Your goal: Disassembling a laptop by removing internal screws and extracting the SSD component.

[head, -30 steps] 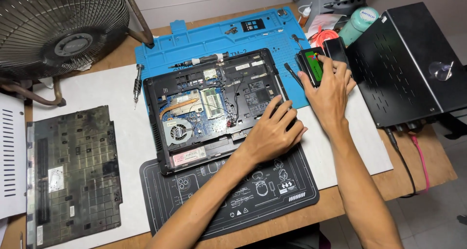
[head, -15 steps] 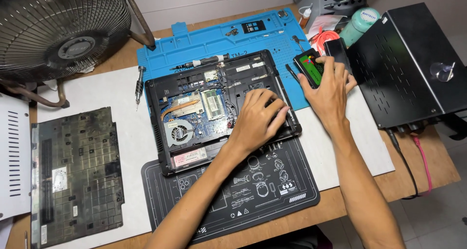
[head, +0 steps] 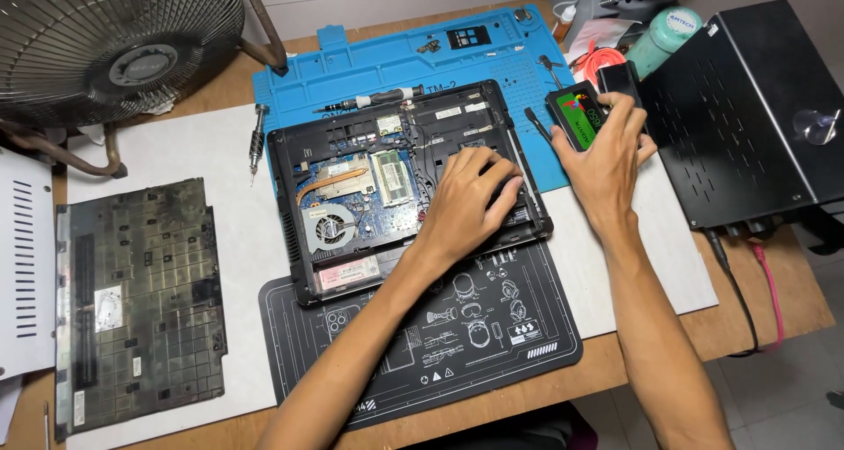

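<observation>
Across the middle of the workbench the opened laptop (head: 404,182) lies base-up on the blue mat's (head: 352,63) front edge, its bottom cover (head: 141,301) already off and set near the left edge, fan and boards bare; refitting looks undone. Left hand (head: 466,208) rests open-fingered inside the chassis's right bay; right hand (head: 607,156) grips a small black solid-state drive (head: 578,116) just beyond the laptop's right edge.

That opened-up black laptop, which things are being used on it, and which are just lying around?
In use:
- opened black laptop, left hand resting inside it
- small flat black drive with green label, under the right hand

Lying about:
- round metal fan
- removed dark bottom cover panel
- black-handled screwdriver on the blue silicone mat
- black perforated metal box
</observation>
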